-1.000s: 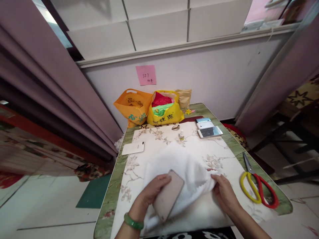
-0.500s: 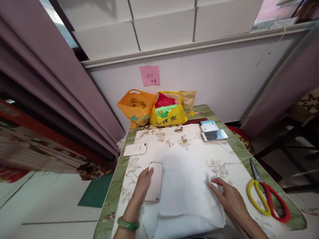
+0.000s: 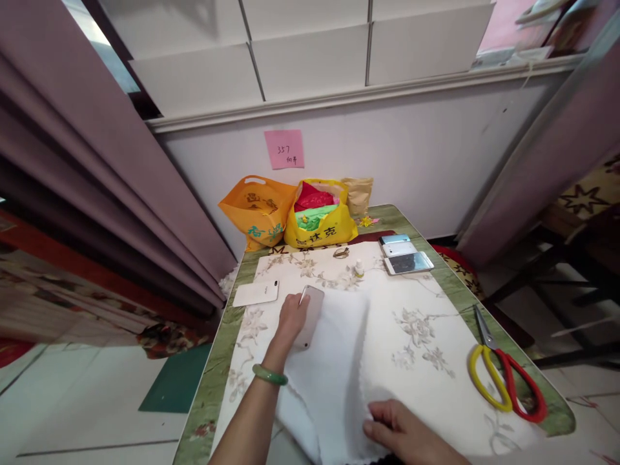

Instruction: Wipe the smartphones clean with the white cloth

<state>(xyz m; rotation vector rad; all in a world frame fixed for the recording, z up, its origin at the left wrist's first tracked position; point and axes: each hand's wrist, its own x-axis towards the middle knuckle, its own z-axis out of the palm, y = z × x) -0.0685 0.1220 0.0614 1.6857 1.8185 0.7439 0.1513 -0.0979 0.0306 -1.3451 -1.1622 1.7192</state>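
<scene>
My left hand, with a green bangle on its wrist, is closed around the edge of a pale pink-gold smartphone. The phone is tilted above a white cloth with a scalloped edge. At the cloth's right edge, near the table's front, my right hand has thumb and forefinger closed on the fabric. Part of the cloth is folded over toward the left. A white phone lies face down to the left of my left hand.
Scissors with yellow and red handles lie at the right. Several phones rest at the back right. A small bottle and folded glasses lie mid-back. Orange and yellow bags stand against the wall.
My left hand has carried the phone forward and tilted it. My right hand has moved left and nearer, and the cloth's right side has come left with it.
</scene>
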